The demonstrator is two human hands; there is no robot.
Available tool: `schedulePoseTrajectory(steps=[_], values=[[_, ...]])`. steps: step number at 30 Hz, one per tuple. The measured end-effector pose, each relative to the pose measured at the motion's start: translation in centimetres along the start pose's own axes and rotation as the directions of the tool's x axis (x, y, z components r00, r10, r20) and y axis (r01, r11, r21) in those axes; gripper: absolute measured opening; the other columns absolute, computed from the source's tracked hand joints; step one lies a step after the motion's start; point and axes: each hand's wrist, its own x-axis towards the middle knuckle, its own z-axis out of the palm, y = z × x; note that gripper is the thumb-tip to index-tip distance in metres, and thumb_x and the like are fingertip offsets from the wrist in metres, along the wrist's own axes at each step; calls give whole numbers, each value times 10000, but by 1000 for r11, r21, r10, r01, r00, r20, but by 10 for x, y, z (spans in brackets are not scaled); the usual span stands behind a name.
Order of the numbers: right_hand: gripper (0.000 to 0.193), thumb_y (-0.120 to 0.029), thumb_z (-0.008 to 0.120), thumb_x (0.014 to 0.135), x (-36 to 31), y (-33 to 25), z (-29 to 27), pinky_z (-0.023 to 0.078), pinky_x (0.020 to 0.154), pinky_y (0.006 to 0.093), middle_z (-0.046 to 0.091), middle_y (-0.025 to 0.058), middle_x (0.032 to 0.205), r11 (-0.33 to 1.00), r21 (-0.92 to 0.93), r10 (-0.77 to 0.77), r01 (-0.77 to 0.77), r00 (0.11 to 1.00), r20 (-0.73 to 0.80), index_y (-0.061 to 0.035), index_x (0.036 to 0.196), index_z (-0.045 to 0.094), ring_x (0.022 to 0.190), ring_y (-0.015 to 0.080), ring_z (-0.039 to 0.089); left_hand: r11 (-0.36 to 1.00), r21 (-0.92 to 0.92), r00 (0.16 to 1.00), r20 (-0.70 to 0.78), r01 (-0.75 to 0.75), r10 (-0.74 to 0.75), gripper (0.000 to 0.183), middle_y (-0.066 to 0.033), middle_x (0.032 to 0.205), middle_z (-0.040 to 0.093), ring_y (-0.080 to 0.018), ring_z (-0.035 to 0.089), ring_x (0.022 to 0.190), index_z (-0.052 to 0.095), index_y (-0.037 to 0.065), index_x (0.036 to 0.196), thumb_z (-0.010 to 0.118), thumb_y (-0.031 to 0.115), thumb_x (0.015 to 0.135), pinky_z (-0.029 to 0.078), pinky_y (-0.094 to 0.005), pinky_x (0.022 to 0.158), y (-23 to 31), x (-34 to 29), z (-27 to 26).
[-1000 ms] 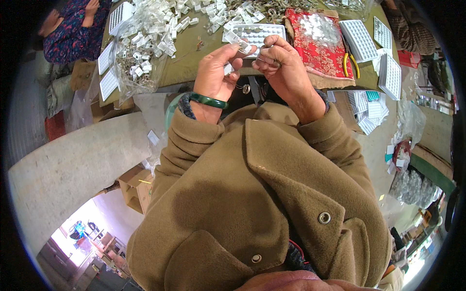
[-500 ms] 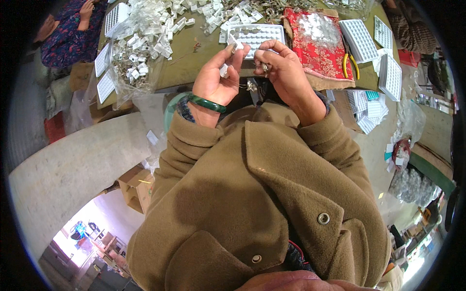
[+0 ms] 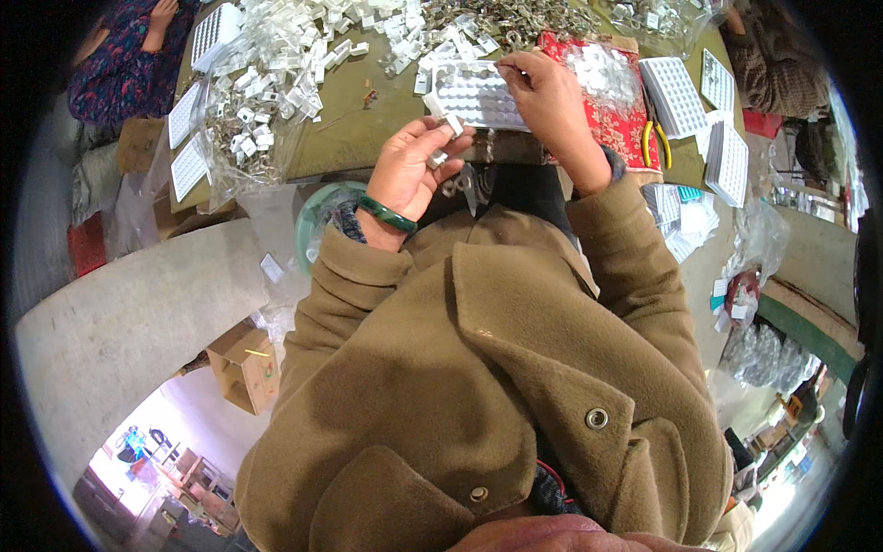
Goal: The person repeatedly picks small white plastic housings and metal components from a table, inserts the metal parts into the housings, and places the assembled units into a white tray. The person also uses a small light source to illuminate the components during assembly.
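My left hand (image 3: 405, 170), with a dark green bangle at the wrist, is closed around several small white plastic pieces (image 3: 445, 124), which stick out between thumb and fingers. My right hand (image 3: 556, 106) is over the right end of a white tray (image 3: 478, 90) with rows of round hollows. Its thumb and forefinger are pinched together; whatever they may hold is too small to make out. Below my left fingers, at the table's near edge, hang shiny bits (image 3: 467, 184) that I cannot identify.
White plastic pieces (image 3: 285, 83) lie heaped at the left, metal parts (image 3: 524, 20) at the back. On a red patterned cloth (image 3: 625, 124) rest clear discs (image 3: 602, 74) and yellow-handled pliers (image 3: 655, 143). Stacked white trays (image 3: 674, 97) stand at right. Other people sit at both sides.
My right hand has moved away from my left, forward and to the right over the tray. My left hand has dropped slightly, still gripping white pieces. The view has shifted a little.
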Motion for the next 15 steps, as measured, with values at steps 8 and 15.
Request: schedulePoseTrajectory(steps=[8,15], values=[[136,-139,610,825,6,9,19,500,698,399,635,109,910,978,-188,-82,90,995,53,-91,934,676,798,339,624,992,122,999,36,22,-27,202,-79,1028,665,-117,647,897,615,25,1082,553,52,891,544,-200,684,-11,0,5],[145,-145,614,815,9,6,13,498,696,402,655,112,894,988,-153,13,-1,997,77,-94,935,678,821,340,627,994,96,998,19,61,-63,238,-111,1062,663,-131,654,926,598,-4,1122,566,107,914,547,-183,692,-5,4,4]])
